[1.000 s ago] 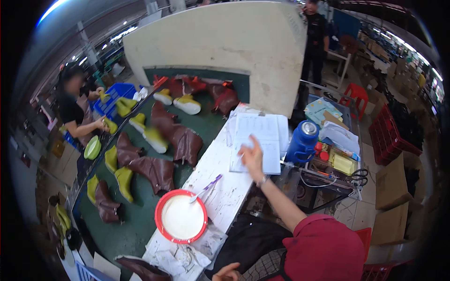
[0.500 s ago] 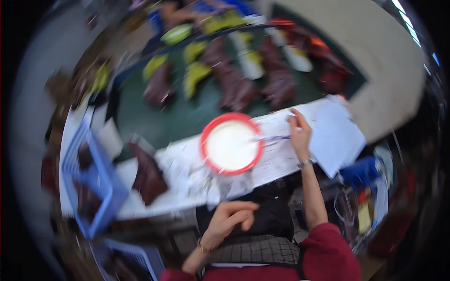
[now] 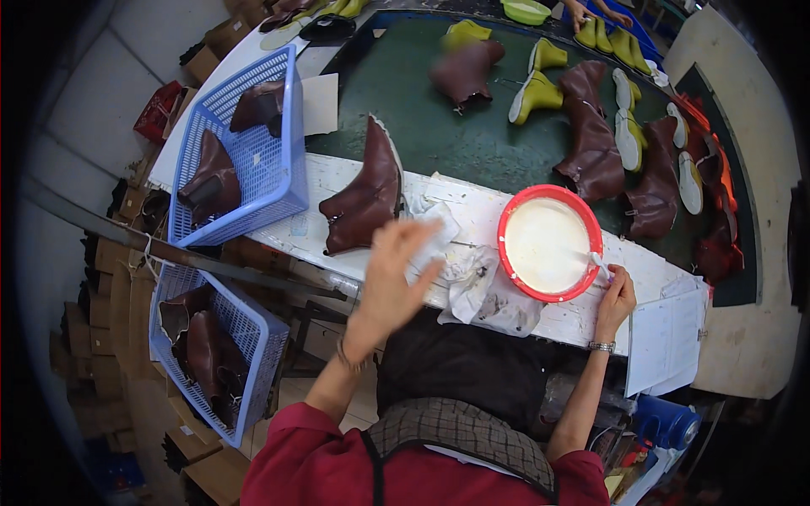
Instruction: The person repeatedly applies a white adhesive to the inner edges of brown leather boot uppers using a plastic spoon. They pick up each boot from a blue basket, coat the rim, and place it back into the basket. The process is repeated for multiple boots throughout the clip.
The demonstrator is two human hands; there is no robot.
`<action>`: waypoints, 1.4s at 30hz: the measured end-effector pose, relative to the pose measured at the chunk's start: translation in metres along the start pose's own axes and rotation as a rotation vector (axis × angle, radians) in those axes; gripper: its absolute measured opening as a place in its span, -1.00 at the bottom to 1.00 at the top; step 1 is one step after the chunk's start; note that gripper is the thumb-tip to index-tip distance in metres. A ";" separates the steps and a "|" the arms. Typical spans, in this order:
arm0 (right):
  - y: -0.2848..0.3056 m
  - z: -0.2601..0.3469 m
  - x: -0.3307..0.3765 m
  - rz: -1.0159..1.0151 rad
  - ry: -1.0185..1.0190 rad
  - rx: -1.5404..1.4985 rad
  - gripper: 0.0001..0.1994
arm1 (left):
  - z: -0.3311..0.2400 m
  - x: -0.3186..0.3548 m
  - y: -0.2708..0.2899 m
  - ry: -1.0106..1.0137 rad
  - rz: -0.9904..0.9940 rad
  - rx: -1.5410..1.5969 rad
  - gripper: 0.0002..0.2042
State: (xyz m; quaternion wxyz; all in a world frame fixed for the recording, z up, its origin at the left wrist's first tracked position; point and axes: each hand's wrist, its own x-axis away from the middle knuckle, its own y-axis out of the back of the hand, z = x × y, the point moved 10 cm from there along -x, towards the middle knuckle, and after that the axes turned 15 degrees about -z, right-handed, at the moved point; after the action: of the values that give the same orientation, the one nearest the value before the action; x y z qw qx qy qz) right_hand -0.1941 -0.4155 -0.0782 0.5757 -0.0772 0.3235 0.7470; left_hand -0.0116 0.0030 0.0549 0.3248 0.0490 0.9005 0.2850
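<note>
My left hand (image 3: 392, 282) is open with fingers spread, in the air over the near edge of the white board, just short of a brown leather boot upper (image 3: 369, 190). Crumpled white cloth (image 3: 434, 236) lies beside its fingertips. To the right, a red bowl (image 3: 509, 260) holds a milky white liquid (image 3: 547, 240). At the bowl's right rim, my right hand (image 3: 618, 299) is closed on a thin brush (image 3: 601, 263), whose light end leans over the rim. The fingers hide most of the brush's handle.
Blue plastic baskets (image 3: 299, 135) (image 3: 274, 337) with brown boot uppers stand at left. More uppers (image 3: 591, 160) and yellow-green lasts (image 3: 540, 97) lie on the green tabletop (image 3: 413, 93). Paper sheets (image 3: 666, 341) overhang the right edge. Another person's hands (image 3: 578, 13) show at the far side.
The view has swung left. My left hand has reached from my lap toward the boot upper, its fingers spreading. My right hand has come closer to the bowl, the brush now at its rim.
</note>
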 end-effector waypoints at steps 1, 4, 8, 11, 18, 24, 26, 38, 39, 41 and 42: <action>0.001 -0.004 -0.001 -0.006 0.004 -0.001 -0.67 | 0.023 -0.017 0.006 -0.006 -0.099 -0.054 -0.35; 0.005 -0.022 -0.003 -0.056 -0.020 -0.082 -0.64 | 0.088 -0.057 0.014 0.014 -0.226 -0.288 0.09; 0.014 -0.041 -0.003 -0.055 -0.312 -0.246 -0.60 | 0.165 -0.067 -0.015 0.222 0.005 -0.358 0.25; 0.016 -0.005 -0.009 0.089 -0.088 -0.190 -0.61 | 0.177 -0.065 -0.028 0.224 0.031 -0.517 0.25; 0.007 0.128 0.004 0.184 0.247 0.111 -0.82 | 0.206 -0.082 -0.005 0.432 0.073 -0.376 0.14; 0.020 0.069 0.000 0.051 0.157 -0.059 -0.85 | 0.176 -0.080 -0.016 0.331 -0.010 -0.230 0.01; 0.009 0.061 0.001 0.005 0.157 -0.103 -0.84 | 0.164 -0.072 -0.020 0.238 -0.056 -0.130 -0.04; 0.051 0.036 -0.032 -0.270 0.021 -0.082 -0.42 | 0.194 -0.061 -0.027 0.218 -0.108 -0.230 -0.01; 0.053 0.019 -0.039 -0.254 -0.126 -0.126 -0.34 | 0.188 -0.060 -0.030 0.267 -0.085 -0.260 -0.01; 0.060 -0.024 -0.072 -0.306 -0.221 -0.115 -0.25 | 0.180 -0.060 -0.034 0.301 -0.057 -0.289 -0.01; 0.061 -0.044 -0.091 -0.328 -0.262 -0.118 -0.20 | 0.184 -0.061 -0.035 0.287 -0.057 -0.287 0.00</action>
State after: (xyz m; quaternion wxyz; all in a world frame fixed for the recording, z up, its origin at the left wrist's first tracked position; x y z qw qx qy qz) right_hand -0.2315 -0.5222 -0.0439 0.7210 -0.0646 0.1850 0.6646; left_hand 0.1524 0.0453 -0.0454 0.2049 -0.0643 0.8886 0.4052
